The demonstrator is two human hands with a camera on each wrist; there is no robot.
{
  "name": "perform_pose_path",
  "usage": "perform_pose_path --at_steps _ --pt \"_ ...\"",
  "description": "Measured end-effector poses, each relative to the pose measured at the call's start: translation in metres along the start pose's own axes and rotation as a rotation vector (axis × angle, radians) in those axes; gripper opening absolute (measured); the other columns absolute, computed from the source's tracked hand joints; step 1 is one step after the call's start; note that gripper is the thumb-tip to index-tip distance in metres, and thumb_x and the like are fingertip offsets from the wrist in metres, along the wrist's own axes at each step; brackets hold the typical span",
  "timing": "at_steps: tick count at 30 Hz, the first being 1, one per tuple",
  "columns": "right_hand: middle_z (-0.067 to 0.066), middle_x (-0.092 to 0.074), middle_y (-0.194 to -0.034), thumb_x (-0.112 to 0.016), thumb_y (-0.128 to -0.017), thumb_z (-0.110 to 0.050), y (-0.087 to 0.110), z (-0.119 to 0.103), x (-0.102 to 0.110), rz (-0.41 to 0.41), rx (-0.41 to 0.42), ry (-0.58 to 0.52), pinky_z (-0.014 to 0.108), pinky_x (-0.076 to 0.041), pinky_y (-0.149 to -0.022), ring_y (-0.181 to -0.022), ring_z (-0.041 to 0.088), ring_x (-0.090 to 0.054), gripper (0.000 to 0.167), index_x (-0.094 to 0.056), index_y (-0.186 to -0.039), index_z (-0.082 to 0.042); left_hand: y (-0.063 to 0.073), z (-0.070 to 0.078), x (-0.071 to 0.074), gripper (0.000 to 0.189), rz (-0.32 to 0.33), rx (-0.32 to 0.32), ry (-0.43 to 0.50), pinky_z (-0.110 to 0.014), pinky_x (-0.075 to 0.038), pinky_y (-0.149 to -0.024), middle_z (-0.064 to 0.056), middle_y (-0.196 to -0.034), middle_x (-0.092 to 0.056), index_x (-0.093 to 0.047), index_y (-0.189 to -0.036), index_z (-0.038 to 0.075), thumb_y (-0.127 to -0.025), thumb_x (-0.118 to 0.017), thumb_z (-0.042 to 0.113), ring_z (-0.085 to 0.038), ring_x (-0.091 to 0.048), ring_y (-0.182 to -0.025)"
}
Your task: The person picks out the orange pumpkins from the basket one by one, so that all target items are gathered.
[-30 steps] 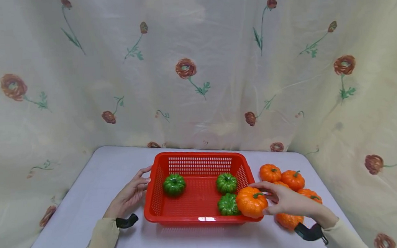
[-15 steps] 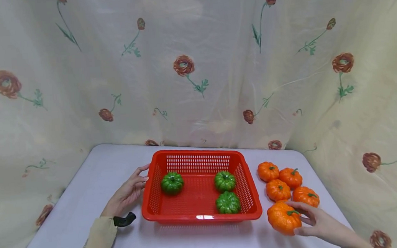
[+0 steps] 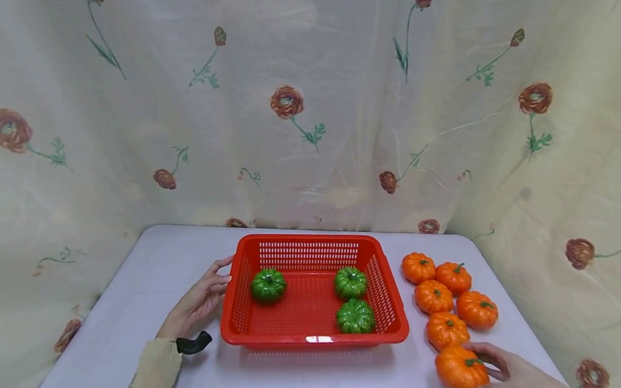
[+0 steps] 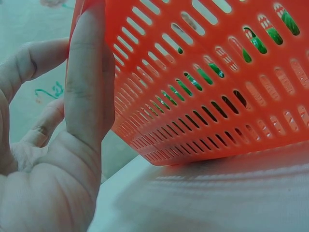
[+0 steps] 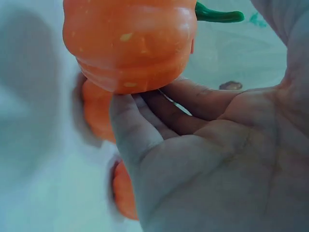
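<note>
My right hand (image 3: 509,372) pinches an orange toy pumpkin (image 3: 460,368) with a green stem at the front right, its fingers at the far side and its thumb at the near side. In the right wrist view, the fingertips (image 5: 123,104) press against the lower part of this pumpkin (image 5: 130,43). My left hand (image 3: 201,301) rests beside the red plastic basket (image 3: 315,341), with relaxed fingers touching the outside of its left rim. Close up, a finger (image 4: 84,82) of that hand lies along the slotted wall (image 4: 193,111). Three green pumpkins (image 3: 268,286) sit inside the basket.
Several more orange pumpkins (image 3: 435,297) stand in a cluster right of the basket, the closest one (image 3: 447,330) just behind the held pumpkin. A white-topped table (image 3: 302,387) carries everything. A flowered cloth (image 3: 309,176) hangs behind and at both sides.
My right hand has carried the orange pumpkin from over the basket's front right corner rightward and toward the near edge, past the cluster. The left hand stays at the basket.
</note>
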State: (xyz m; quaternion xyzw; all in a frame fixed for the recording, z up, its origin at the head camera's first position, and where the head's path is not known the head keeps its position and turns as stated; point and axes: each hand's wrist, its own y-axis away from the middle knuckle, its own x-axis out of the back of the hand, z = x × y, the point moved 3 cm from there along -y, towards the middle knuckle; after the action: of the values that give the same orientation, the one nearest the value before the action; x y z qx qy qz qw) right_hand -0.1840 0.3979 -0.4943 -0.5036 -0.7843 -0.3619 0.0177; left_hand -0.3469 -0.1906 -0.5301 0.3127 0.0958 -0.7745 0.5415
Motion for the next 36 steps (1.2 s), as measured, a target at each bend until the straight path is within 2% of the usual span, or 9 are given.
perform_pose_path --at_steps 6,11,17,24,29,36 --pt "0.036 -0.025 -0.145 -0.068 -0.085 -0.011 -0.005 0.012 0.003 -0.010 -0.023 -0.053 0.054 -0.049 -0.096 -0.125 0.047 -0.042 0.073 -0.027 -0.143 0.008 -0.001 -0.001 0.001 0.076 0.009 -0.007 -0.030 -0.032 -0.054 -0.091 -0.006 -0.143 -0.044 -0.017 -0.154 0.028 -0.094 -0.060 0.010 -0.022 -0.066 -0.108" --pt "0.036 -0.023 -0.147 -0.066 -0.085 -0.009 -0.006 0.017 0.006 -0.039 -0.013 -0.081 0.060 -0.044 -0.100 -0.129 0.051 -0.036 0.072 -0.026 -0.143 0.007 -0.001 0.000 0.002 0.076 -0.001 -0.014 -0.032 -0.032 -0.055 -0.090 -0.006 -0.141 -0.046 -0.017 -0.154 0.027 -0.094 -0.060 0.010 -0.023 -0.066 -0.109" --pt "0.033 -0.027 -0.146 -0.065 -0.085 -0.008 -0.010 0.025 0.008 -0.045 -0.002 -0.069 0.064 -0.038 -0.102 -0.129 0.048 -0.037 0.070 -0.027 -0.143 0.007 -0.001 0.001 0.001 0.074 -0.013 -0.015 -0.014 -0.032 -0.054 -0.090 -0.005 -0.139 -0.050 -0.017 -0.154 0.027 -0.095 -0.058 0.008 -0.023 -0.066 -0.110" --pt "0.030 -0.031 -0.147 -0.064 -0.085 -0.009 -0.016 0.031 0.005 -0.027 -0.081 -0.137 0.062 -0.042 -0.099 -0.129 0.049 -0.036 0.072 -0.025 -0.144 0.006 -0.001 0.001 0.001 0.073 -0.004 -0.017 -0.011 -0.032 -0.054 -0.091 -0.005 -0.140 -0.048 -0.019 -0.154 0.028 -0.095 -0.058 0.008 -0.023 -0.067 -0.108" --pt "0.028 -0.035 -0.145 -0.065 -0.088 -0.018 -0.018 0.031 0.003 -0.014 -0.125 -0.151 0.060 -0.044 -0.097 -0.126 0.046 -0.041 0.073 -0.025 -0.144 0.006 -0.002 0.000 0.002 0.071 0.010 -0.017 -0.030 -0.032 -0.055 -0.090 -0.005 -0.140 -0.047 -0.021 -0.152 0.027 -0.095 -0.059 0.009 -0.021 -0.068 -0.103" --pt "0.025 -0.042 -0.142 -0.071 -0.086 -0.029 -0.021 0.032 0.003 0.044 -0.176 -0.052 0.058 -0.047 -0.094 -0.124 0.045 -0.045 0.077 -0.031 -0.143 0.003 -0.002 0.000 0.003 0.071 0.009 -0.013 -0.039 -0.032 -0.054 -0.090 -0.005 -0.139 -0.048 -0.022 -0.152 0.027 -0.095 -0.060 0.010 -0.021 -0.068 -0.104"
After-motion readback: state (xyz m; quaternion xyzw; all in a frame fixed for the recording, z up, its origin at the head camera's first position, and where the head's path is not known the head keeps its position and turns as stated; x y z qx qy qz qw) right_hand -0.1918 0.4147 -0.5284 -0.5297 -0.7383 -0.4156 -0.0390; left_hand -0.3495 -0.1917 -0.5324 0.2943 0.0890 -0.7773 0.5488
